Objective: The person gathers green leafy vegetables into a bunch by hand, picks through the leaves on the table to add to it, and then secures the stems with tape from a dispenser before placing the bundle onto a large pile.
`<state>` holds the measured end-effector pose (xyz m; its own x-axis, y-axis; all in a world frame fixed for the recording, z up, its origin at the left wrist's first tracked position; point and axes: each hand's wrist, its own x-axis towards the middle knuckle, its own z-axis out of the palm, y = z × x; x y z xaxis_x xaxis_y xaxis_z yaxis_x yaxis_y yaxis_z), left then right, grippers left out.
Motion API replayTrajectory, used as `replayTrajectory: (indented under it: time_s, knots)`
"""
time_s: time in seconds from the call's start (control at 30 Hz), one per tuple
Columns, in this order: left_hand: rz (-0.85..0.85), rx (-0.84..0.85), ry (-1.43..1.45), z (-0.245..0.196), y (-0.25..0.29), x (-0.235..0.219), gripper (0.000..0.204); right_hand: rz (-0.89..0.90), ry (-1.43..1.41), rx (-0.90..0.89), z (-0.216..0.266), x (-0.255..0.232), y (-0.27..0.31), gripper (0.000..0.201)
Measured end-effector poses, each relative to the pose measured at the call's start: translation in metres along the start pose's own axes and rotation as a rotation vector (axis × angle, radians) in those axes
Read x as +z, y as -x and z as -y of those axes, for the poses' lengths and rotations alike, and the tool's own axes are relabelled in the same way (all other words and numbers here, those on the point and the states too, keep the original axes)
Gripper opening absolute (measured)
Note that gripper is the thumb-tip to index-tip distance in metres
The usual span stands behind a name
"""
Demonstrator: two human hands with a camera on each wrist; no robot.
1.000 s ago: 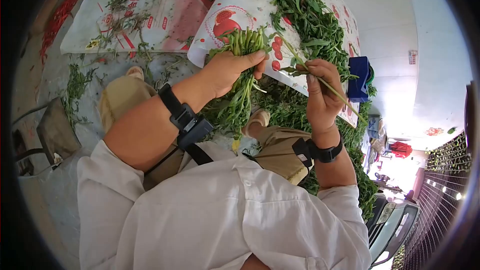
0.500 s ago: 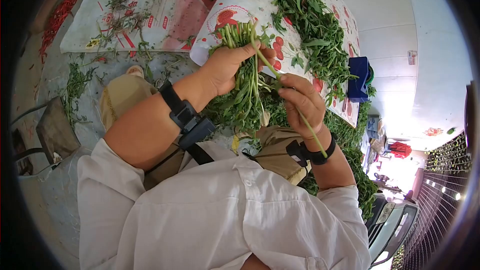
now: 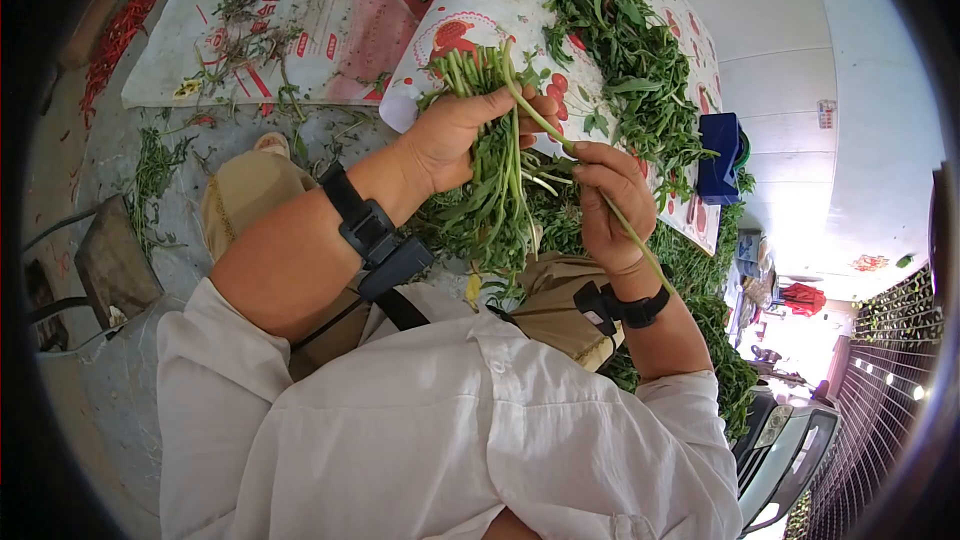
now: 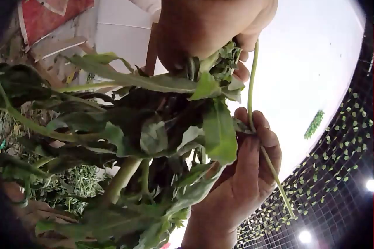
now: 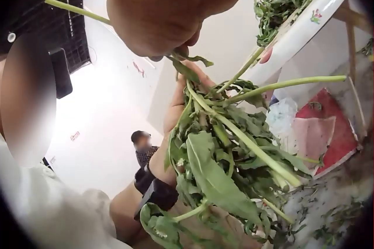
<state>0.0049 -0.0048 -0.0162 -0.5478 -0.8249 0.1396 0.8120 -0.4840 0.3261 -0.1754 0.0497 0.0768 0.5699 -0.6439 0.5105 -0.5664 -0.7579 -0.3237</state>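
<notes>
My left hand (image 3: 455, 135) grips a thick bunch of leafy green stems (image 3: 500, 195), cut ends up and leaves hanging below. Between thumb and fingers, my right hand (image 3: 615, 205) pinches a single long green stem (image 3: 640, 240). The upper part of that stem crosses the left hand's fingertips beside the bunch; its lower end slants down past the right wrist. In the left wrist view, leaves (image 4: 219, 132) partly cover the right hand (image 4: 248, 167). Drooping leaves (image 5: 216, 167) and the left hand behind them show in the right wrist view.
A table with a cherry-print cover (image 3: 500, 0) bears a heap of greens (image 3: 635, 60). Loose greens (image 3: 155, 175) lie on the floor, more under the table's edge. Also around are a printed sheet (image 3: 345, 60), a blue box (image 3: 716, 160) and another person (image 5: 143, 147).
My right hand has moved left toward the bunch, bringing the single stem against the left hand's fingertips. Over the last half second it has shifted slightly right. The left hand stays nearly in place.
</notes>
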Motion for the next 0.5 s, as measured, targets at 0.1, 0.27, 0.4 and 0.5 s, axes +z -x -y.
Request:
replayTrajectory:
  time_s: [0.1,0.27,0.4,0.5]
  knots:
    - [0.053,0.0,0.007,0.001,-0.001,-0.001,0.027,-0.017,0.0,0.038,0.0,0.0,-0.003,0.014]
    - [0.077,-0.012,-0.013,-0.002,0.001,0.004,0.029,-0.034,-0.025,0.06,-0.002,-0.002,-0.006,0.011]
    - [0.054,-0.016,-0.032,-0.001,0.001,0.006,0.03,-0.051,-0.059,0.106,-0.009,-0.002,-0.002,0.01]
    - [0.068,-0.006,-0.048,-0.001,0.001,0.005,0.031,-0.052,-0.095,0.104,-0.011,-0.002,-0.002,0.01]
